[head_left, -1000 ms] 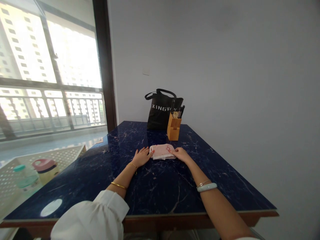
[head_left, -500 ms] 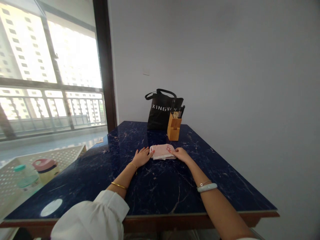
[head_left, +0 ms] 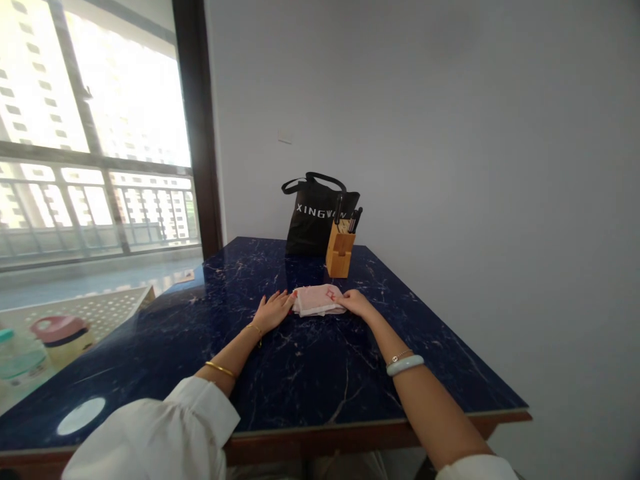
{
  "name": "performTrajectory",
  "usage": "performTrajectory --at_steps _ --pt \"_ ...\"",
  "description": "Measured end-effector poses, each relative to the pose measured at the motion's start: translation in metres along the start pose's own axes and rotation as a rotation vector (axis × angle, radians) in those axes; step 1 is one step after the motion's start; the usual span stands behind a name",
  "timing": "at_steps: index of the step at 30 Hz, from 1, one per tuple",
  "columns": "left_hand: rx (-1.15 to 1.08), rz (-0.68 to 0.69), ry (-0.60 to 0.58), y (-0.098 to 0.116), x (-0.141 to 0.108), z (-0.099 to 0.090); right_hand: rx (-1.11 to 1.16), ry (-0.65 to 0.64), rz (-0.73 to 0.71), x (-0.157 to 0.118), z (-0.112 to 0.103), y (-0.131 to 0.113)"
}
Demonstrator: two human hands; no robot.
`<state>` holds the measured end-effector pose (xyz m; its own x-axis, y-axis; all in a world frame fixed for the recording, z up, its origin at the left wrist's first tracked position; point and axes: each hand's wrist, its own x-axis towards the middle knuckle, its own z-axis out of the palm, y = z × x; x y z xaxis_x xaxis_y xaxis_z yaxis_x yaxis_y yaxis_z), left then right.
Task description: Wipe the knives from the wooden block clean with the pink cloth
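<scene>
A folded pink cloth (head_left: 316,300) with a red motif and a white edge lies on the dark blue marbled table (head_left: 300,380). My left hand (head_left: 273,310) rests flat on the table at the cloth's left end, fingers spread, the thumb touching the cloth's edge. At the right end, my right hand (head_left: 356,302) has its fingers pinched together on the cloth's corner. Behind the cloth stands a wooden knife block (head_left: 340,252) with several black-handled knives.
A black bag (head_left: 311,223) with white lettering stands behind the knife block, near the wall. Left of the table, a perforated cream basket (head_left: 120,310) holds a pink-lidded container (head_left: 63,337) and a bottle with a teal cap (head_left: 20,363).
The view has shifted, so the table and everything on it appear a little farther left. Both hands remain at the ends of the cloth; my left thumb now reaches less far over it.
</scene>
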<state>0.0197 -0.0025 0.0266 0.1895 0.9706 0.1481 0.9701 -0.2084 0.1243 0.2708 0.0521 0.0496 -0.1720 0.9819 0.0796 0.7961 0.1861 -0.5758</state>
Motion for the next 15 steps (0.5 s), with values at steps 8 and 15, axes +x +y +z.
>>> performTrajectory --at_steps 8,15 --pt "0.001 -0.003 -0.007 0.002 0.0 -0.002 -0.045 -0.047 0.113 0.009 -0.041 0.047" --pt "0.06 0.07 -0.017 -0.008 0.004 0.012 -0.035 -0.006 0.217 0.021 -0.077 0.106"
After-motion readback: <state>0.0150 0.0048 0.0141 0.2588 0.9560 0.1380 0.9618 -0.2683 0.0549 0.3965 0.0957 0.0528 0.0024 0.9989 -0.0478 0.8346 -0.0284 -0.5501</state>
